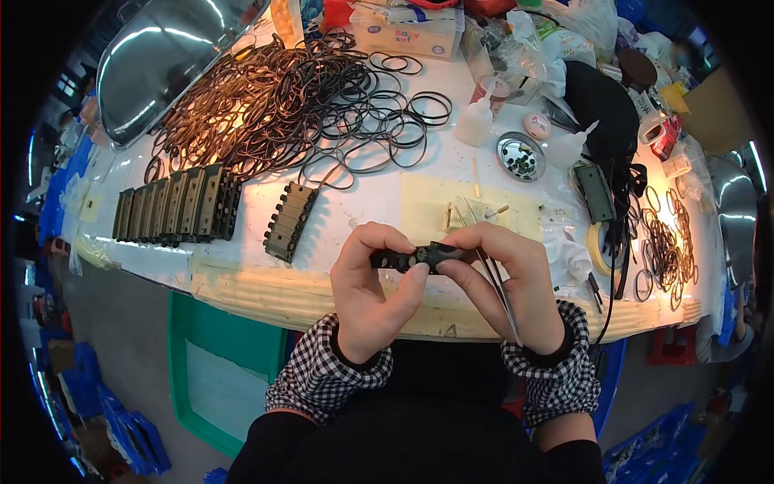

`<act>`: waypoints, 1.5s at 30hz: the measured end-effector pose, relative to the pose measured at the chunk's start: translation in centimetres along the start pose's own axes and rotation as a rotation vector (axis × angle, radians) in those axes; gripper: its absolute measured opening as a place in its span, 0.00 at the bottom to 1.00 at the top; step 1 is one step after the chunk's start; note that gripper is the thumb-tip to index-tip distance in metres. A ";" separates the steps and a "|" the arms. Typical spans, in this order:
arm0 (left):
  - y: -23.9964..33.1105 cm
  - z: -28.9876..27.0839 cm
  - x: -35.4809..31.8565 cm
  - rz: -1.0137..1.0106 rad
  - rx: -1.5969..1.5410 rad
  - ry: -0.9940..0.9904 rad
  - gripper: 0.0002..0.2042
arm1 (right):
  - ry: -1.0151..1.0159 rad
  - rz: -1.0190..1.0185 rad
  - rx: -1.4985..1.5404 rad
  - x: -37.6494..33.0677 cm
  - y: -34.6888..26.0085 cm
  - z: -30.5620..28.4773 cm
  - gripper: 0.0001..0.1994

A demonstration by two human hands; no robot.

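At the table's near edge, my left hand (372, 294) pinches one end of a dark green part with rounded black knobs (397, 259) between thumb and fingertips. The thumb and forefinger of my right hand (520, 270) close on its other end. A pair of metal tweezers (499, 292) is tucked in the right hand, lying across the palm. My fingers hide much of the part. To the left lies a similar knob-edged olive block (291, 222), and farther left stands a row of such blocks (173, 206).
Beyond lies a big heap of dark rubber-like loops (266, 105). A round metal dish (521, 156) holds small dark pieces, with a squeeze bottle (474, 123) beside it. At right are a tape roll (598, 248) and more loops (665, 250). A green bin (181, 379) stands below the table.
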State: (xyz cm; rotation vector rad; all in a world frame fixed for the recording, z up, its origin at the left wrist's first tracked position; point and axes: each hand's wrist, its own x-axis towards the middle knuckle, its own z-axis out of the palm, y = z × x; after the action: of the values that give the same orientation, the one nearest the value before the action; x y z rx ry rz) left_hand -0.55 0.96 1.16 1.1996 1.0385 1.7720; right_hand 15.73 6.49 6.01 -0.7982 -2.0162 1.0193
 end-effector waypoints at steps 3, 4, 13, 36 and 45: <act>0.5 0.0 0.4 0.252 0.409 0.000 0.18 | -0.009 0.021 0.110 0.2 1.2 0.1 0.10; 0.6 0.0 0.6 0.348 0.568 0.001 0.19 | -0.009 0.031 0.152 0.3 1.5 0.2 0.09; 1.2 -2.0 2.2 0.078 0.113 -0.078 0.24 | -0.031 0.118 0.555 -0.3 2.4 -0.9 0.10; 0.6 -2.9 1.6 0.155 0.144 -0.197 0.16 | 0.129 -0.339 -0.097 -0.6 -0.3 -2.9 0.11; 0.5 -3.2 1.5 0.182 0.195 -0.219 0.17 | 0.142 -0.281 -0.085 -0.8 -0.2 -2.6 0.10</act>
State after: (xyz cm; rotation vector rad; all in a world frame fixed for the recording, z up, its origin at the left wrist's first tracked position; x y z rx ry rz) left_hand -4.08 1.38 1.41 1.6149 1.0167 1.6556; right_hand 18.22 6.84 7.00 -0.5910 -1.9905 0.7018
